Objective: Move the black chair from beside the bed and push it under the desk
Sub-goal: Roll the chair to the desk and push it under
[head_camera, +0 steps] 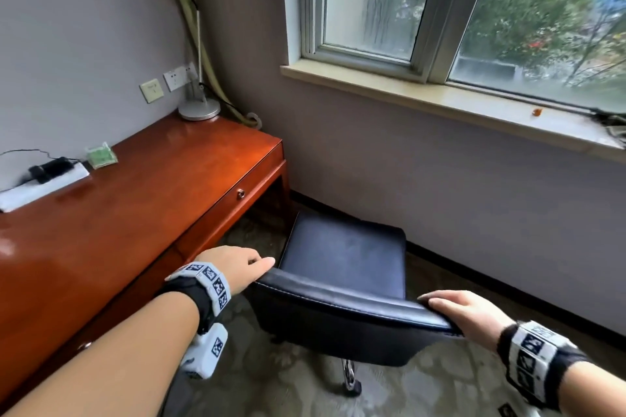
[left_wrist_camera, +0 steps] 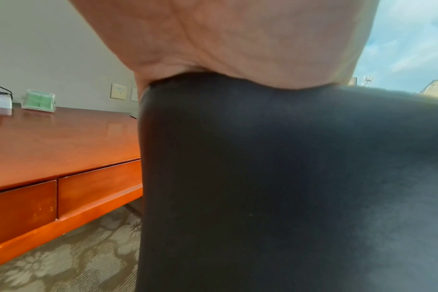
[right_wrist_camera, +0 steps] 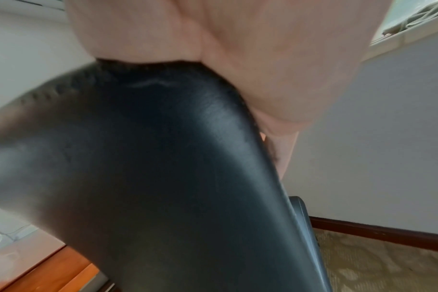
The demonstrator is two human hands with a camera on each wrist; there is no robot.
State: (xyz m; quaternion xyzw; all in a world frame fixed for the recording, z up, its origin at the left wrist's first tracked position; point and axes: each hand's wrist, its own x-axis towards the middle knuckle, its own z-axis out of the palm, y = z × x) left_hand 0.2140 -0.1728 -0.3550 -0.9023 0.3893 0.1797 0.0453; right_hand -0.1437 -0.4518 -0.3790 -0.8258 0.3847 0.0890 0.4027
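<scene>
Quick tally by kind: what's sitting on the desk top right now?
Silver round-based desk lamp: 1
Green clear-wrapped packet: 1
White power strip: 1
Black plug-in adapter on the strip: 1
Total: 4 on the red-brown wooden desk.

Both hands (head_camera: 237, 267) grip the black chair (head_camera: 342, 284) beside the desk (head_camera: 142, 200).

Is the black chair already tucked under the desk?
No, the black chair stands on the carpet beside the desk, its seat fully outside.
</scene>
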